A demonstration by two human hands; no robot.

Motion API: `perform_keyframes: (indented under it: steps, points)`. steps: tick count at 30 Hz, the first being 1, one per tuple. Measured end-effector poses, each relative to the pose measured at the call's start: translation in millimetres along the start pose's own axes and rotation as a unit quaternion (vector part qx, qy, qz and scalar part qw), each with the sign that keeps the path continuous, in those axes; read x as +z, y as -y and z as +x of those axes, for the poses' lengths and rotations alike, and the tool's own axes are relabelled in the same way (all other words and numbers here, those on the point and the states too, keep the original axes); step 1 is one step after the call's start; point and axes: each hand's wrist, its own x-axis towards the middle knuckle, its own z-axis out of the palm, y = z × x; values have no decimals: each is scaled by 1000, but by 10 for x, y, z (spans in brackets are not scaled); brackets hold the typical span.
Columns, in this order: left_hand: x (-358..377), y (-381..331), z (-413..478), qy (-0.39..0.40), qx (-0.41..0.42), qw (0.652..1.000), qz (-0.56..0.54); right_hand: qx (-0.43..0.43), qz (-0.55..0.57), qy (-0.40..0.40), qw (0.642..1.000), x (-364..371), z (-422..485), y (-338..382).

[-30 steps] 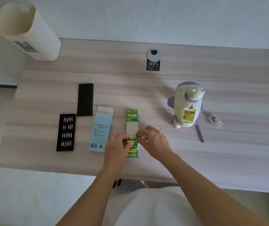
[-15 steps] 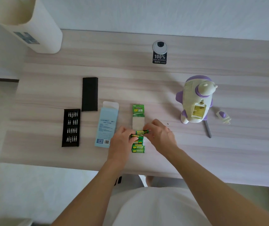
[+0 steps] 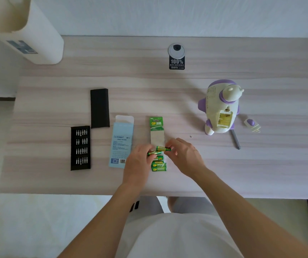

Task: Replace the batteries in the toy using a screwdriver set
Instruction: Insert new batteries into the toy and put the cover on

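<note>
While pinching one green battery [image 3: 165, 149] in right hand [image 3: 185, 158] fingers and second battery [image 3: 153, 153] in left hand [image 3: 137, 162], holding both just above battery pack [image 3: 158, 167] near table [image 3: 233, 175] front edge, with toy [image 3: 221, 108] toward right edge.

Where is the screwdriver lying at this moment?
In the head view the grey screwdriver lies on the right side of the table, its far end at the base of the toy, with the purple-and-white cover just right of it.

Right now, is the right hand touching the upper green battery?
Touching. The head view shows the right hand pinching the right end of the upper green battery with its fingertips, just above the battery pack.
</note>
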Motion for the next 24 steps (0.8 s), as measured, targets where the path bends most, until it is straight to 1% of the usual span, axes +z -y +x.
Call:
perform_keyframes:
  steps: [3,7,10,13,15,18,21,24]
  points:
    - [-42,-19,1,-20,-22,999,-35,26,36,-3,999,-25,-43,2]
    - [-192,-112,-13,-43,-47,992,-108,45,139,-34,989,-134,-134,49]
    - [-354,-286,-25,-53,-50,978,-195,56,246,-74,965,-343,-189,205]
    - [-534,-491,-44,-48,-44,961,-270,41,338,-114,933,-612,-269,392]
    - [-658,-631,-65,-48,-16,951,-306,20,368,-130,921,-785,-342,501]
    - [-829,-810,-105,-38,59,935,-349,-9,384,-143,912,-995,-458,602]
    - [-919,-919,-120,-26,120,930,-345,-24,395,-150,906,-1147,-593,655]
    - [-930,-1002,-115,-2,167,929,-330,-27,383,-169,908,-1226,-738,687]
